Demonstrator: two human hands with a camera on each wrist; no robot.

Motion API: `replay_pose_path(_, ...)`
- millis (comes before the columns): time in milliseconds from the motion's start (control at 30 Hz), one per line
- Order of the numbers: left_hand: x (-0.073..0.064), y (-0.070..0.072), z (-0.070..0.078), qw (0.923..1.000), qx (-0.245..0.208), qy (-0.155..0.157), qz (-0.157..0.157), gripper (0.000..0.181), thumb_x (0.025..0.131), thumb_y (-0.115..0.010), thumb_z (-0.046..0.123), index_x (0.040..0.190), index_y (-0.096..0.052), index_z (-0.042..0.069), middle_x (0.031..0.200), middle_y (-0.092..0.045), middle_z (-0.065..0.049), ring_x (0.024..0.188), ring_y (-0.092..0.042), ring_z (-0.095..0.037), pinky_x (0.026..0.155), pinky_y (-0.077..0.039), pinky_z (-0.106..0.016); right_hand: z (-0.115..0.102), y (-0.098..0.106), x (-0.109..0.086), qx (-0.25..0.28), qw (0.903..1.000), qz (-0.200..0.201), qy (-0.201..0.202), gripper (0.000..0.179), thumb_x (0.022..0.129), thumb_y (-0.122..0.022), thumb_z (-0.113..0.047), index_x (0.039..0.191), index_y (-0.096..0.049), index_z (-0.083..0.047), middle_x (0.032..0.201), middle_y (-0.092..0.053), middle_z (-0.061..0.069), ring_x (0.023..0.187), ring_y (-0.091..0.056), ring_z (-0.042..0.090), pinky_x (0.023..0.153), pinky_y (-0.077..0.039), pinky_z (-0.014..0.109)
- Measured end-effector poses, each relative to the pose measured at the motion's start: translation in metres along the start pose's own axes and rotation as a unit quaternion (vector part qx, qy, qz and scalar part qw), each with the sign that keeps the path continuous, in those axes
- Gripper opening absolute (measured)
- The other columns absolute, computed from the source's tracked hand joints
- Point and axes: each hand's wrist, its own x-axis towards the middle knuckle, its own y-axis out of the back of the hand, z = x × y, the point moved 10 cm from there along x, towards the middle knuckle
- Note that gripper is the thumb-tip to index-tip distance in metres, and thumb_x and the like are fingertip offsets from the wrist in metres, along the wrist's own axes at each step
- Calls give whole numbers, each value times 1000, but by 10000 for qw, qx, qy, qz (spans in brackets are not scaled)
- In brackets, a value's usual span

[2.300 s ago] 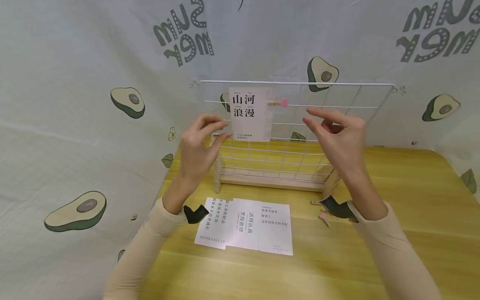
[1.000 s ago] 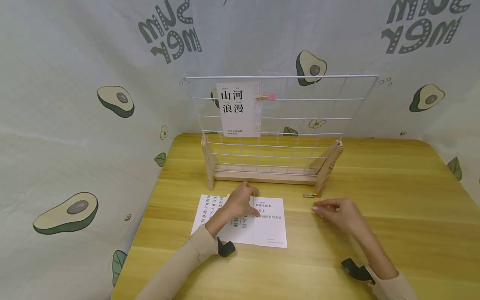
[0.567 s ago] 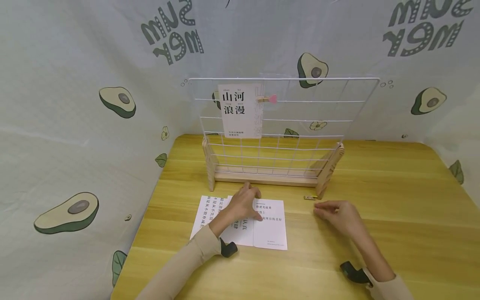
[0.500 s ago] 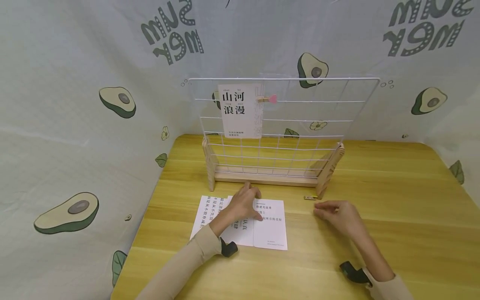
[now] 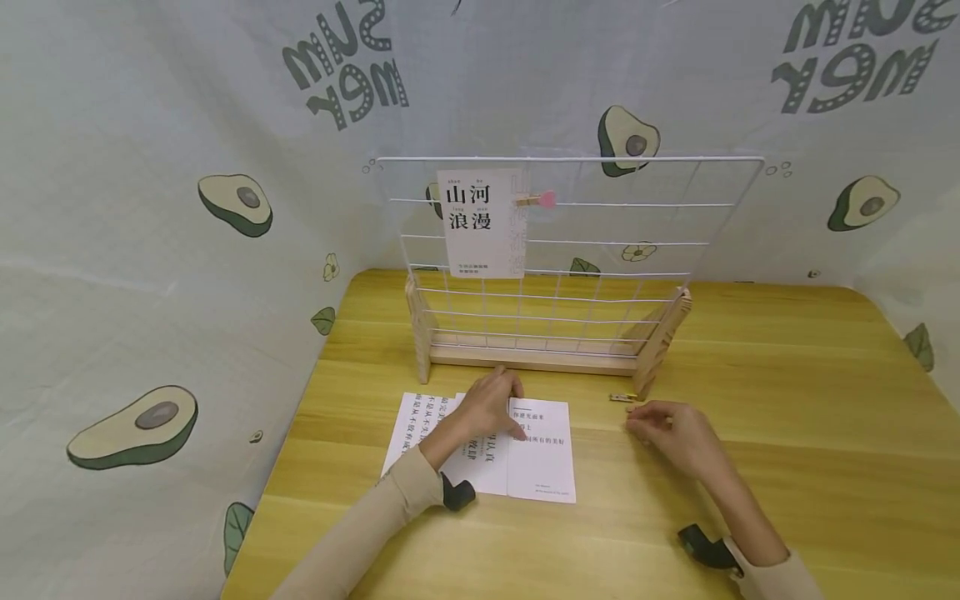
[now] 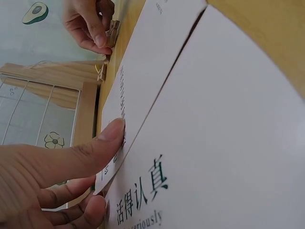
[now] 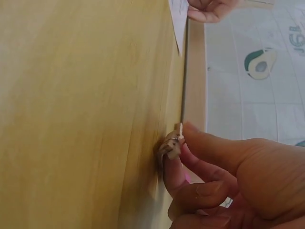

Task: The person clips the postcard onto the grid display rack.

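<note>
My left hand (image 5: 480,406) is over the row of cards on the table; its thumb lies on the face of the right-hand card (image 5: 543,467), fingers curled at that card's far edge. The middle card (image 6: 200,143) with dark characters borders it. Between thumb and index finger, my right hand (image 5: 675,433) pinches a small wooden clothespin (image 7: 170,147) close over the tabletop, a bit of pink showing behind the fingers. A second small clothespin (image 5: 623,397) lies just beyond that hand. One printed card (image 5: 483,242) hangs on the white wire grid by a pink-heart clothespin (image 5: 536,200).
The wire grid (image 5: 611,243) stands upright in a wooden base (image 5: 532,357) behind the cards. At the left of the row lies another card (image 5: 405,429), partly covered by the left forearm. An avocado-patterned cloth (image 5: 135,317) surrounds the wooden table (image 5: 780,375).
Both hands have come down from the grid, leaving the hung card there. The left settled on the right-hand card; the right took hold of a clothespin from the table. Lately both barely move.
</note>
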Motion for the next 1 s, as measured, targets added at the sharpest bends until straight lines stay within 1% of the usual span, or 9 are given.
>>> replay_pose_path(233,2,0,-4,9999,-146,31,-14,59,62,-101,16,105,-63,8,101,-57,-2,85,-48,-13,80,-43,-24,-1,-2,1,-58,9999,-152,-34,21,102,-68,-23,105,-77,-5,93,-77,7,85,-65,18,64,-47,26)
replay_pose_path(300,2,0,-5,9999,-145,24,10,60,61,-102,16,105,-62,8,100,-56,-1,85,-48,-12,80,-43,-23,-2,-2,2,-66,9998,-183,-10,20,102,-67,-22,105,-77,-5,94,-77,7,85,-64,18,64,-46,26)
replay_pose_path(400,1,0,-5,9999,-158,-22,36,60,61,-101,15,105,-60,9,100,-55,0,85,-48,-11,79,-44,-22,-2,-5,1,5,9996,-279,-32,17,99,-71,-21,104,-76,-6,93,-76,6,80,-60,13,63,-45,23)
replay_pose_path(567,0,1,-3,9994,-322,-64,62,62,62,-101,14,107,-58,9,100,-56,0,84,-49,-10,76,-45,-21,-4,-9,-1,161,9990,-421,-31,20,93,-78,-21,103,-74,-3,88,-75,4,72,-59,5,61,-47,22)
replay_pose_path(667,-1,2,-3,9986,-521,-53,58,62,64,-99,11,109,-58,10,98,-59,0,81,-49,-9,73,-45,-20,-9,-11,0,153,9984,-542,52,21,92,-79,-21,102,-73,-3,88,-74,4,73,-61,6,62,-49,22)
replay_pose_path(833,-2,4,-1,9958,-900,-143,86,57,69,-95,5,113,-58,7,89,-62,-3,71,-50,-8,65,-44,-19,-13,-15,-2,50,9953,-968,59,24,91,-79,-24,102,-72,-4,92,-73,4,80,-62,12,64,-50,23)
replay_pose_path(900,-2,6,0,9953,-947,-157,111,54,72,-94,5,114,-60,6,88,-62,-3,69,-51,-8,64,-44,-18,-14,-16,-3,-11,9935,-1136,57,23,90,-79,-23,101,-73,-5,91,-73,3,79,-62,13,64,-49,23)
replay_pose_path(1000,-4,10,3,9954,-940,-147,146,48,77,-90,5,116,-64,5,89,-63,-3,70,-52,-7,66,-44,-18,-17,-15,-4,-119,9918,-1268,125,17,89,-79,-20,97,-74,-6,92,-74,4,80,-62,13,66,-48,23)
